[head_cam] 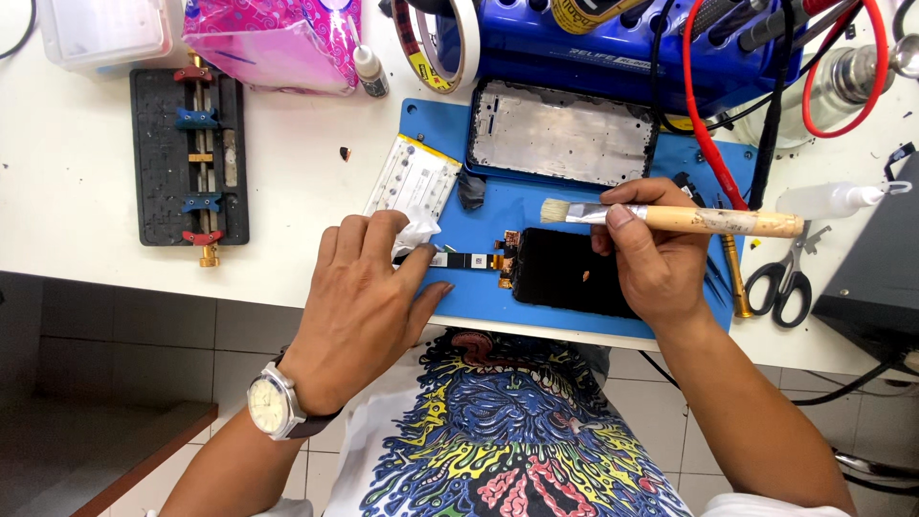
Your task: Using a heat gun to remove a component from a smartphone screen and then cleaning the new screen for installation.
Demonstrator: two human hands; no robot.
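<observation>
My right hand (656, 254) grips a wooden-handled paintbrush (670, 219), bristles pointing left, held above a black phone screen (565, 273) lying on a blue work mat (536, 206). A flex cable (464, 260) runs left from the screen. My left hand (364, 302), with a wristwatch, presses the cable's end and a scrap of white tissue (416, 233) at the mat's left edge. A grey metal phone frame (560, 134) lies at the back of the mat, and a flat phone battery (414, 177) rests beside it.
A black repair jig (191, 158) sits at the left. Scissors (785, 278) and a small squeeze bottle (833, 199) lie right of the mat. A tape roll (440, 43), a blue tool stand (613, 43) with red cables and a pink bag (278, 38) stand behind.
</observation>
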